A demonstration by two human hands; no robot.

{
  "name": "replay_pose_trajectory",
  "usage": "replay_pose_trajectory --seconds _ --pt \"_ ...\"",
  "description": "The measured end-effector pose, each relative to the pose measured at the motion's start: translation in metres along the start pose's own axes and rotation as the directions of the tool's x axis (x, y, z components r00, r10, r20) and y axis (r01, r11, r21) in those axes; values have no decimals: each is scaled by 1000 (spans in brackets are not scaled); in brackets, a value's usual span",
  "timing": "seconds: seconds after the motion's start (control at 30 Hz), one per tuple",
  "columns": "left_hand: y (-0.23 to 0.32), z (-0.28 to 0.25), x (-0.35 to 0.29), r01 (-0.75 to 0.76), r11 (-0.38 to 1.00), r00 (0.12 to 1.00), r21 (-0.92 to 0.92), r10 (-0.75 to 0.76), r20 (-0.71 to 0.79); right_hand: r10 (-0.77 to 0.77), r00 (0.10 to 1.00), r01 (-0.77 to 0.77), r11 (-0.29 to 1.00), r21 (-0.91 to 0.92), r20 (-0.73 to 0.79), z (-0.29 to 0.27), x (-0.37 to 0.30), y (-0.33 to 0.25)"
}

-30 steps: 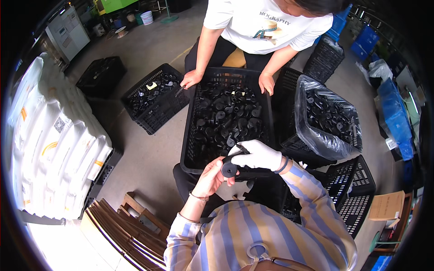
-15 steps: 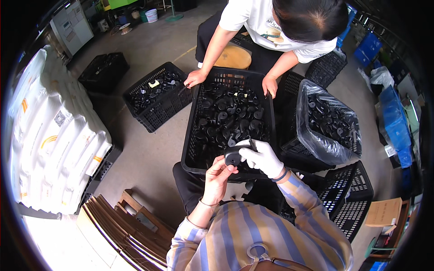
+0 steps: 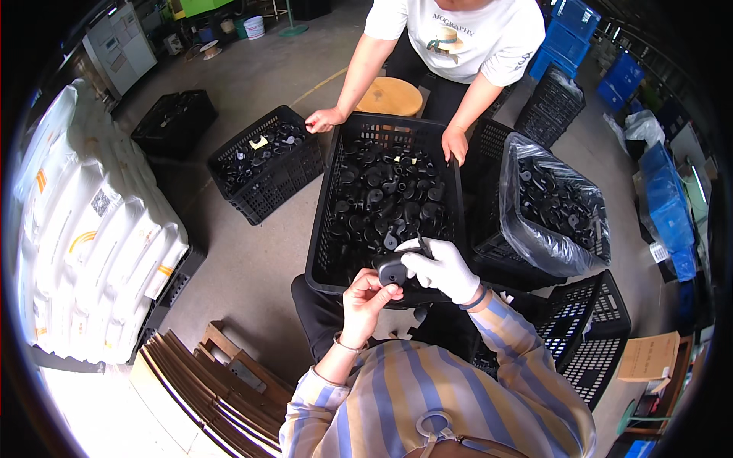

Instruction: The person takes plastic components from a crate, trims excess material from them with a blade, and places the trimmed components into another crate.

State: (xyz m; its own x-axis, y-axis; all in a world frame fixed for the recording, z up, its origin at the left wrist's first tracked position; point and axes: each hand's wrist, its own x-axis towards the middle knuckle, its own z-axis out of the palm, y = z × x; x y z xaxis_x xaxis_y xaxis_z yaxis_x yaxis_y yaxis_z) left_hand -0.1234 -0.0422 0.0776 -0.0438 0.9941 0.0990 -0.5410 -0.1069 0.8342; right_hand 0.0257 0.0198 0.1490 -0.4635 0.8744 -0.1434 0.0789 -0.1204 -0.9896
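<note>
My bare left hand [image 3: 363,304] pinches a black plastic part [image 3: 392,270] with a rounded end and a small hole, held above the near edge of a large black crate [image 3: 311,252]. My right hand [image 3: 447,272], in a white glove, is closed against the same part from the right. A thin dark piece [image 3: 424,244] sticks up between the gloved fingers; whether it is a tool or belongs to the part, I cannot tell. Many similar black parts [image 3: 382,195] with round heads and stems fill the crate.
Across the crate, a co-worker in a white shirt [image 3: 466,46] grips its rim with both hands. Smaller crate [image 3: 263,195] stands left; a plastic-lined crate [image 3: 550,256] of parts stands right. White sacks [image 3: 99,229] are stacked far left, flattened cardboard [image 3: 183,389] below them.
The co-worker has straightened and leaned back, uncovering more of the round stool and blue crates behind. Their left-side hand has shifted slightly up. My hands and the part have barely moved.
</note>
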Motion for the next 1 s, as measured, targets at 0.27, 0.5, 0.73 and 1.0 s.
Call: replay_pose_trajectory --seconds 0.27,0.5,0.73,1.0 --pt "1 3 4 25 998 1000 -56 -25 -1 3 992 2 999 38 -122 2 -1 3" --pt "20 -4 9 261 940 958 -219 -226 174 50 999 -50 993 111 0 -3 -1 3" --pt "8 -20 9 403 804 909 -438 -294 296 -562 827 392 586 -709 -7 -3 -7 -7" --pt "5 -20 11 384 768 916 -513 -245 318 -466 873 281 234 -931 146 0 -24 -25"
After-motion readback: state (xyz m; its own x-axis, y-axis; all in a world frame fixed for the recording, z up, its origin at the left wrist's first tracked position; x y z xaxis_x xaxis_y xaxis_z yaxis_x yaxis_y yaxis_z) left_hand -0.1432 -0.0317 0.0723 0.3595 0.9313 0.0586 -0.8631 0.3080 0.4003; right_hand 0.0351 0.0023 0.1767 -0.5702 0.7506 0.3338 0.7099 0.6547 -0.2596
